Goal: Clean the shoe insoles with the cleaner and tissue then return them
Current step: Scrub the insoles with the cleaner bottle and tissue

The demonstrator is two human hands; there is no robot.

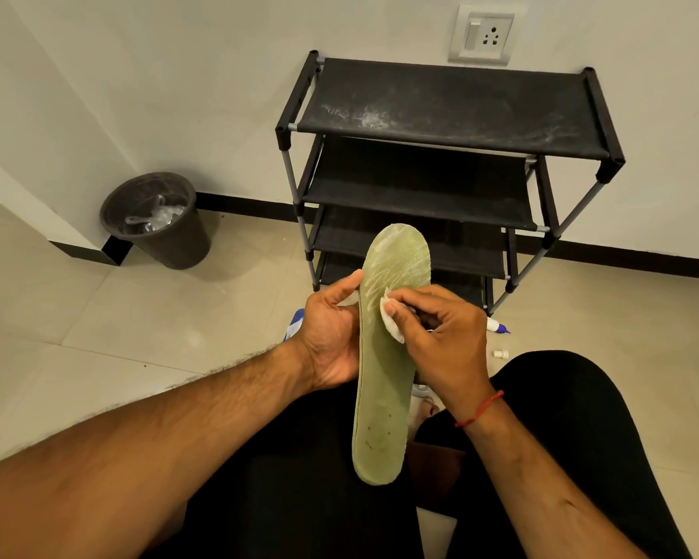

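So right in the middle of the frame you've got the green insole (384,357) standing lengthwise, toe end pointing up towards the shoe rack (440,115) and heel end down over your lap. Your left hand (331,336) is wrapped round its left edge about halfway up, thumb lying along the edge and fingers tucked behind it. A bit of white pokes out by that thumb, can't tell what it is.

Your right hand (436,336) has its fingers curled on a small folded white tissue (390,318) and is pressing it flat against the face of the insole, just below the pale meshy-looking toe area. There's a red thread (481,409) on that wrist.

Right of your right hand, on the tiled floor (97,349), a white bottle (497,326) with a blue tip lies on its side by the foot of the rack (looks like the cleaner), with a little white cap (500,354) just below it. Something blue and white (293,324) peeks out behind your left hand, mostly hidden.

The top shelf of the rack is dusty. A dark bin (158,219) with clear plastic in it sits at the left by the wall, and a wall socket (483,36) is at the top of the frame
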